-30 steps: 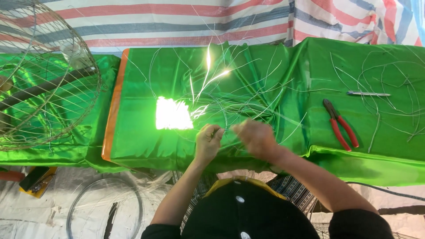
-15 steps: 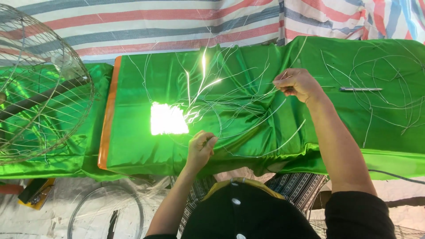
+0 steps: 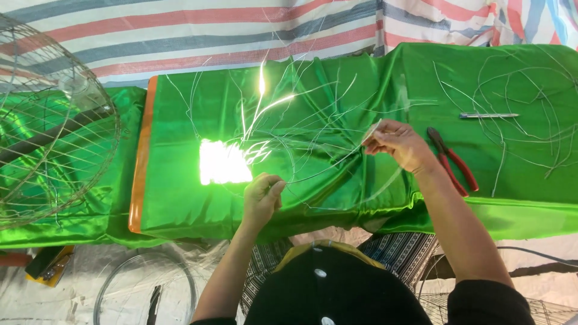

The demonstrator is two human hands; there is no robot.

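Observation:
My left hand (image 3: 262, 197) pinches one end of a thin metal wire (image 3: 325, 165) near the front edge of the shiny green cloth (image 3: 180, 198). My right hand (image 3: 398, 144) grips the same wire farther right, just left of the red-handled pliers (image 3: 453, 161). The wire stretches between both hands over the cloth. Several loose bent wires (image 3: 271, 114) lie tangled on the cloth behind my hands.
A round wire cage frame (image 3: 48, 120) stands at the left. A slim metal tool (image 3: 487, 115) and more curled wires (image 3: 530, 108) lie at the right. A striped tarp (image 3: 241, 36) hangs behind. A wire ring (image 3: 144, 289) lies on the floor below.
My right hand first swung up and right away from the left hand, then came down toward the pliers, drawing the wire out. My left hand stayed near the front edge.

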